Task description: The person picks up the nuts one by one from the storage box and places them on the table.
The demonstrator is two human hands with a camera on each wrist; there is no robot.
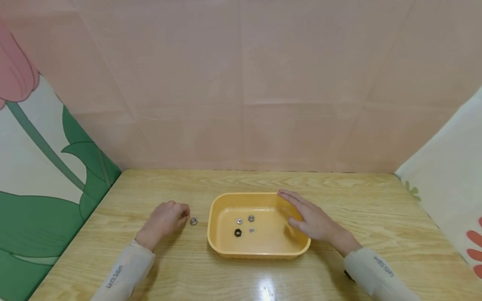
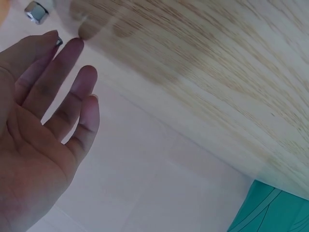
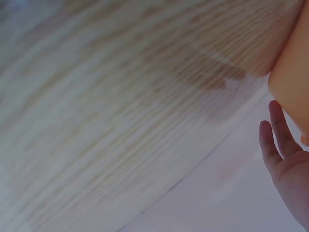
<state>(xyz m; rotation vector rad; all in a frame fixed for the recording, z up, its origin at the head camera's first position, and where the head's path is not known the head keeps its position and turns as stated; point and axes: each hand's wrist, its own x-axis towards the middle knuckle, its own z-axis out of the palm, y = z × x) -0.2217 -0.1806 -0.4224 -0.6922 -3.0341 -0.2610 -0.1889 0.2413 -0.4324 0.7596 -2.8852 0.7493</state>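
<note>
My left hand (image 1: 165,219) is over the table left of the yellow tray (image 1: 260,254). Its thumb and index finger pinch a small metal nut (image 2: 59,41), mostly hidden by the fingertips. A silver hex nut (image 1: 193,221) lies on the wood just right of those fingers; the left wrist view shows this nut (image 2: 36,12) near the thumb. Inside the tray are a black nut (image 1: 238,233) and several silver ones, among them a larger silver nut (image 1: 251,218). My right hand (image 1: 314,219) reaches over the tray's right end, fingers extended along the rim, thumb over the inside.
The wooden table (image 1: 180,267) ends at a pink backdrop (image 1: 241,125) behind the tray. A floral panel (image 1: 41,175) flanks the left side, and a white patterned one (image 1: 452,167) the right.
</note>
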